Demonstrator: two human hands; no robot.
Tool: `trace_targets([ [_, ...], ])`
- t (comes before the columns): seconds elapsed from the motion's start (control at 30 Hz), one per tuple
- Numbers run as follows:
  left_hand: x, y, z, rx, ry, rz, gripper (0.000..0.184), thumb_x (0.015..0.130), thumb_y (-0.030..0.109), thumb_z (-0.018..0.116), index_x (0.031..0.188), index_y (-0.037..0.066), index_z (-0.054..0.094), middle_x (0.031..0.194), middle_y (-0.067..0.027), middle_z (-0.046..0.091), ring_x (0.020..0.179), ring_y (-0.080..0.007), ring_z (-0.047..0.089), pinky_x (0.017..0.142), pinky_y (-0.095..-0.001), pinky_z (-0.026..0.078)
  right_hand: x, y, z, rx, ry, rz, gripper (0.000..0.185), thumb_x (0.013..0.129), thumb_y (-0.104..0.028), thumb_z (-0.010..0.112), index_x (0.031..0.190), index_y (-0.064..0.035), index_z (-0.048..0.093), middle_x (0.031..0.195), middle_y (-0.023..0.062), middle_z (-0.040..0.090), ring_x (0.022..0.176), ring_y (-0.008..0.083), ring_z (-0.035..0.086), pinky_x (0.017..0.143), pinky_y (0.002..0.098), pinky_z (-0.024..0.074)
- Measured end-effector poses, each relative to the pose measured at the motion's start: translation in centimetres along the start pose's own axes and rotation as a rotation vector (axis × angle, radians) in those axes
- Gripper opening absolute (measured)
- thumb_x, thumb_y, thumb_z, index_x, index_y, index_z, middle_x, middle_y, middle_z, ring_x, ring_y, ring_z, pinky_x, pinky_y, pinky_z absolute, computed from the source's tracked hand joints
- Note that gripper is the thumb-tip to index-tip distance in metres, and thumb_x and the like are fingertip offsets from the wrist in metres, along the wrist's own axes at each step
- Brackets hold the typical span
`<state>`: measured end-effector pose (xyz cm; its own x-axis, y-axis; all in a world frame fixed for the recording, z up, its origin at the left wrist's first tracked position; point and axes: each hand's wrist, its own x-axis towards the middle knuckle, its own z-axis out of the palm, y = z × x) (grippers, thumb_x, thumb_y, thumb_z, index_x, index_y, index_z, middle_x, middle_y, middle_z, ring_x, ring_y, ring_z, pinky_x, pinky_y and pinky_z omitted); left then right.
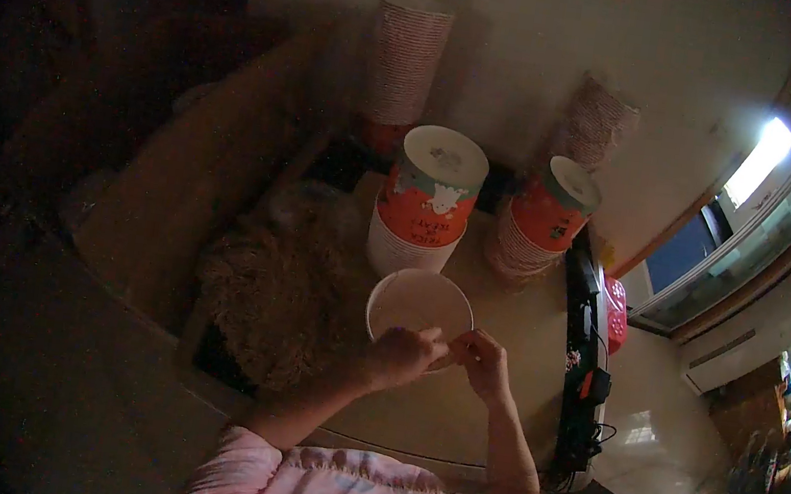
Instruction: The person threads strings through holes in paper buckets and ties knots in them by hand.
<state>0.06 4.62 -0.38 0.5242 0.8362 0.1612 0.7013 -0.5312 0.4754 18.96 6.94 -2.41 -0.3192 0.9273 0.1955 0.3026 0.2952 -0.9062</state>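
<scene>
A white paper bucket (421,300) is in front of me, its open mouth facing up toward me. My right hand (483,360) is closed in a pinch at the right side of its rim. My left hand (414,353) reaches over the near part of the mouth, fingers pressed together close to the right fingertips. Whatever small thing the left fingers hold is too dark to make out. Just behind the bucket stands a stack of upside-down paper buckets (429,202), the top one orange and green with a white figure and printed words.
A second upside-down bucket stack (553,207) stands farther right. Two tall wrapped stacks, one left (406,66) and one right (596,124), lean near the wall. A tangled brown fibre pile (271,296) lies left on the table (506,389). Cables and a red basket (613,315) are at the right edge.
</scene>
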Motion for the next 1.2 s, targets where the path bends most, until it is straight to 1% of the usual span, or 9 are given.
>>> trace_targets([
  [0.2, 0.3, -0.1, 1.2, -0.554, 0.242, -0.042, 0.016, 0.084, 0.020, 0.059, 0.087, 0.004, 0.058, 0.080, -0.0083, 0.058, 0.069, -0.0204, 0.059, 0.060, -0.0344, 0.048, -1.6, 0.9, 2.1, 0.409, 0.262, 0.032, 0.002, 0.080, -0.001, 0.059, 0.079, -0.0003, 0.058, 0.077, 0.0020, 0.054, 0.064, 0.0083, 0.051, 0.054, 0.0220, 0.0417],
  [0.27, 0.5, -0.7, 2.2, -0.765, 0.313, -0.114, 0.015, 0.084, 0.018, 0.059, 0.087, 0.003, 0.058, 0.073, -0.0059, 0.059, 0.063, -0.0144, 0.057, 0.054, -0.0309, 0.046, -2.4, 3.3, 3.1, 0.046, 0.403, -0.164, 0.005, 0.082, -0.004, 0.060, 0.079, 0.0000, 0.058, 0.078, 0.0019, 0.054, 0.064, 0.0080, 0.050, 0.053, 0.0218, 0.0408],
  [0.37, 0.6, 0.3, -0.3, -1.015, 0.033, -0.398, 0.015, 0.087, 0.019, 0.057, 0.086, 0.004, 0.060, 0.068, -0.0018, 0.058, 0.055, -0.0073, 0.052, 0.048, -0.0250, 0.042, -3.4, 0.6, 4.9, 0.057, 0.572, -0.065, 0.008, 0.082, -0.004, 0.062, 0.079, 0.0012, 0.058, 0.081, 0.0030, 0.054, 0.066, 0.0086, 0.051, 0.056, 0.0213, 0.0416],
  [0.67, 0.6, -0.7, 1.2, -1.309, 0.060, -0.401, 0.020, 0.089, 0.015, 0.053, 0.076, 0.001, 0.058, 0.058, -0.0012, 0.054, 0.045, -0.0058, 0.047, 0.038, -0.0204, 0.034, -3.6, -1.2, 6.9, 0.136, 0.639, -0.161, 0.008, 0.078, 0.001, 0.062, 0.085, -0.0006, 0.065, 0.088, 0.0106, 0.060, 0.087, 0.0198, 0.056, 0.073, 0.0293, 0.0459],
  [0.87, 0.4, -1.7, 2.1, -1.242, 0.070, -0.365, 0.015, 0.085, 0.019, 0.060, 0.085, 0.004, 0.062, 0.069, 0.0003, 0.059, 0.053, -0.0049, 0.051, 0.045, -0.0196, 0.040, -4.1, -1.6, 6.7, 0.072, 0.565, -0.196, 0.019, 0.077, 0.008, 0.058, 0.092, -0.0006, 0.065, 0.099, 0.0097, 0.057, 0.091, 0.0207, 0.056, 0.078, 0.0285, 0.0475],
  [0.97, -0.1, -0.1, 0.0, -1.258, 0.052, -0.343, 0.010, 0.085, 0.009, 0.057, 0.083, 0.000, 0.061, 0.065, -0.0004, 0.057, 0.049, -0.0037, 0.048, 0.040, -0.0193, 0.035, -4.0, -2.2, 6.8, 0.177, 0.593, -0.170, 0.013, 0.082, 0.003, 0.057, 0.092, 0.0004, 0.065, 0.094, 0.0110, 0.058, 0.086, 0.0176, 0.057, 0.069, 0.0275, 0.0497],
  [1.07, -0.2, -0.6, 0.5, -1.164, 0.062, -0.359, 0.009, 0.081, 0.008, 0.060, 0.085, -0.001, 0.062, 0.069, -0.0012, 0.060, 0.054, -0.0039, 0.052, 0.045, -0.0194, 0.039, -4.3, -2.6, 6.4, 0.279, 0.503, -0.133, 0.021, 0.075, 0.009, 0.059, 0.092, -0.0013, 0.064, 0.097, 0.0102, 0.057, 0.091, 0.0188, 0.056, 0.079, 0.0280, 0.0479],
  [1.17, -0.4, -0.3, 0.3, -1.055, 0.120, -0.350, 0.009, 0.080, 0.007, 0.060, 0.085, 0.000, 0.062, 0.072, -0.0022, 0.063, 0.060, -0.0045, 0.055, 0.051, -0.0197, 0.044, -4.4, -2.1, 6.0, 0.738, 0.475, 0.122, 0.016, 0.077, 0.008, 0.059, 0.092, 0.0008, 0.062, 0.092, 0.0095, 0.059, 0.088, 0.0165, 0.057, 0.077, 0.0274, 0.0483],
  [1.2, -0.5, -0.2, 0.2, -1.034, 0.123, -0.346, 0.009, 0.080, 0.008, 0.061, 0.084, 0.000, 0.062, 0.073, -0.0023, 0.063, 0.061, -0.0049, 0.056, 0.052, -0.0202, 0.045, -4.3, -2.3, 5.9, 0.623, 0.482, 0.116, 0.015, 0.078, 0.007, 0.059, 0.091, 0.0013, 0.062, 0.091, 0.0088, 0.060, 0.087, 0.0157, 0.058, 0.076, 0.0272, 0.0486],
])
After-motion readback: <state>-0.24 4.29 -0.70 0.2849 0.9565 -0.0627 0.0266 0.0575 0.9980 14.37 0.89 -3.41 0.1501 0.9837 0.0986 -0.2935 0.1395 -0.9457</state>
